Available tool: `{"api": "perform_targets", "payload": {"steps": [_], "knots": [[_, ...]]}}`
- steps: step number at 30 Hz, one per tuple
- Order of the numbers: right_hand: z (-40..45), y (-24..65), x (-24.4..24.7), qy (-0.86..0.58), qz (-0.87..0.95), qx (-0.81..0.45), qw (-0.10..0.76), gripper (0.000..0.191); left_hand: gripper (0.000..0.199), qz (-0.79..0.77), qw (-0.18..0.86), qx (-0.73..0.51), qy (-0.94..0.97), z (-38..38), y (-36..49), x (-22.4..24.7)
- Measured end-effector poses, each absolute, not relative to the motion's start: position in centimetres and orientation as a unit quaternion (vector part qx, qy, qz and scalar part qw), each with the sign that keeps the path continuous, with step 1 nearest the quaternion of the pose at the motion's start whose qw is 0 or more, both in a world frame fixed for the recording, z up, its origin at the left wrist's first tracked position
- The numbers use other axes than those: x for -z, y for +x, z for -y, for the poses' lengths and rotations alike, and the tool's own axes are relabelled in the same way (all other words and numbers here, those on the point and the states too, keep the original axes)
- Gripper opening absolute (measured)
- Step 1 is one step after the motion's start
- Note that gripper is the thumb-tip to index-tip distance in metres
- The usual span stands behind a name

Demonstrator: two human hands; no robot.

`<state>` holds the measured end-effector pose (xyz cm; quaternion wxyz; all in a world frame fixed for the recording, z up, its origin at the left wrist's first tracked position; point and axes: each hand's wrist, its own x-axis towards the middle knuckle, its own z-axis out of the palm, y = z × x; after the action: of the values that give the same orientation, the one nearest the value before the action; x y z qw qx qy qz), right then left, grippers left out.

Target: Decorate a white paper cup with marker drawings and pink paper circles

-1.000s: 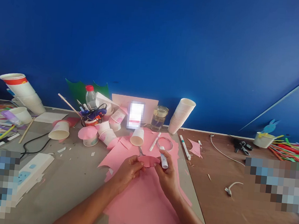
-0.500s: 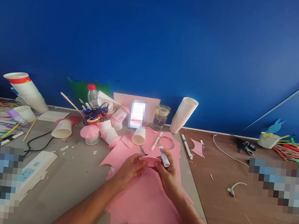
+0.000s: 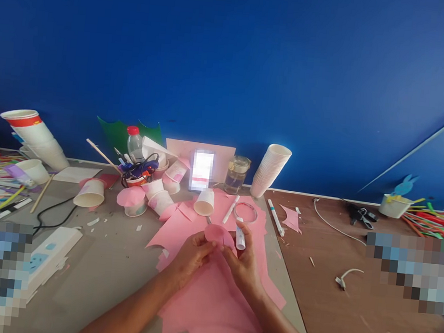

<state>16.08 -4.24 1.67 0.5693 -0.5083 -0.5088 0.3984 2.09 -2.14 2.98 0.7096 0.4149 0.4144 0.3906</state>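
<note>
Between my hands is a round piece of pink paper (image 3: 215, 233), its face now tipped toward me. My left hand (image 3: 194, 253) pinches its left edge between thumb and fingers. My right hand (image 3: 247, 266) presses its thumb on the lower right of the disc and also keeps a white glue stick (image 3: 241, 236) tucked in its fingers. Beneath both hands lie large sheets of pink paper (image 3: 212, 302). Just beyond the disc, scissors (image 3: 208, 219) show only in part. A paper cup (image 3: 205, 202) lies tipped on its side behind them.
A white marker (image 3: 231, 209) and a ring of tape (image 3: 246, 212) lie on the pink sheets. Behind stand a phone (image 3: 202, 170), a glass jar (image 3: 237, 176) and stacked paper cups (image 3: 270, 171). A power strip (image 3: 50, 254) is at left; paper-decorated cups (image 3: 131, 199) stand nearby.
The pink disc has turned from nearly edge-on to show its face, and my right thumb has moved left across it. The glue stick has swung more upright in my right hand.
</note>
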Motion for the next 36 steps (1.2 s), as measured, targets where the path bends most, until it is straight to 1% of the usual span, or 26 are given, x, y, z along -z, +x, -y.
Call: {"api": "perform_targets", "payload": {"steps": [5, 10, 15, 19, 22, 27, 32, 36], "knots": [[4.2, 15.8, -2.0, -0.521, 0.481, -0.38, 0.594, 0.046, 0.025, -0.409, 0.691, -0.378, 0.461, 2.5, 2.3, -3.1], [4.3, 15.7, -2.4, -0.535, 0.464, -0.397, 0.583, 0.046, 0.025, -0.406, 0.65, -0.388, 0.512, 2.7, 2.3, -3.4], [4.4, 15.9, -2.4, -0.522, 0.486, -0.398, 0.577, 0.046, 0.019, -0.442, 0.606, -0.386, 0.537, 2.8, 2.4, -3.5], [4.6, 15.9, -2.1, -0.519, 0.508, -0.393, 0.563, 0.051, 0.017, -0.441, 0.611, -0.398, 0.523, 2.8, 2.5, -3.8], [4.5, 15.9, -1.8, -0.538, 0.508, -0.373, 0.559, 0.05, 0.018, -0.436, 0.615, -0.402, 0.52, 2.9, 2.4, -4.0], [4.3, 16.0, -1.5, -0.543, 0.503, -0.38, 0.554, 0.049, 0.018, -0.444, 0.61, -0.402, 0.519, 2.9, 2.3, -3.9], [4.5, 16.1, -1.6, -0.555, 0.531, -0.333, 0.546, 0.048, 0.02, -0.445, 0.597, -0.404, 0.531, 2.8, 2.4, -3.9], [4.6, 16.2, -1.1, -0.552, 0.546, -0.321, 0.543, 0.047, 0.019, -0.441, 0.597, -0.4, 0.538, 2.9, 2.5, -3.9]]}}
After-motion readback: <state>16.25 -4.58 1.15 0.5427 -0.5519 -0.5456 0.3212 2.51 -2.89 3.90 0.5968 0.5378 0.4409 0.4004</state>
